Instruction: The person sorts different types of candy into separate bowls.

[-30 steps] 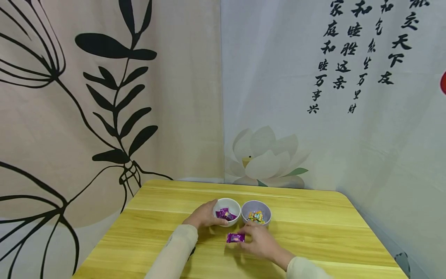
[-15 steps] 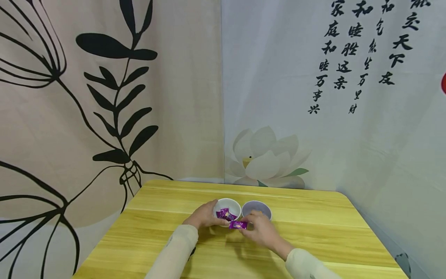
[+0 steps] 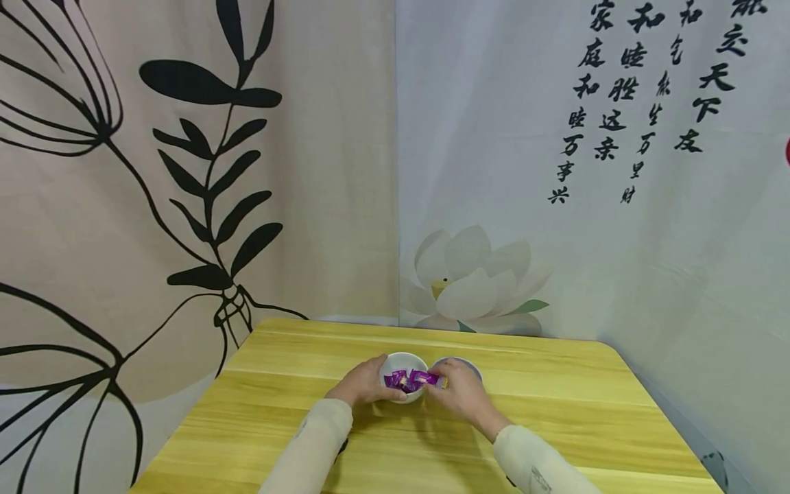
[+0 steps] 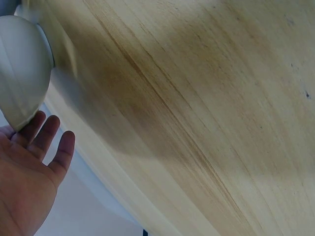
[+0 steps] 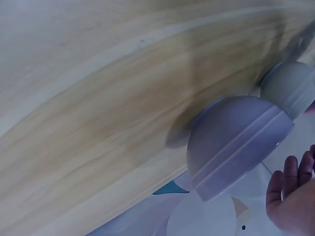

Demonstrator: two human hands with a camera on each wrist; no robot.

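Note:
My left hand steadies the white bowl, thumb at the near side and fingers round the left. Several purple-wrapped candies lie inside it. Between thumb and fingertips, my right hand pinches another purple-wrapped candy over the white bowl's right part. Behind that hand is the lavender bowl, mostly covered; a bit of yellow shows by the fingers. In the left wrist view, fingertips touch the white bowl at its rim. The right wrist view shows the lavender bowl but not the candy.
Both bowls stand side by side on a light wooden table. A patterned cloth backdrop hangs behind the table's far edge.
My right hand has carried the purple candy from in front of the bowls up and over the white bowl. It now hides most of the lavender bowl. The left hand keeps its place.

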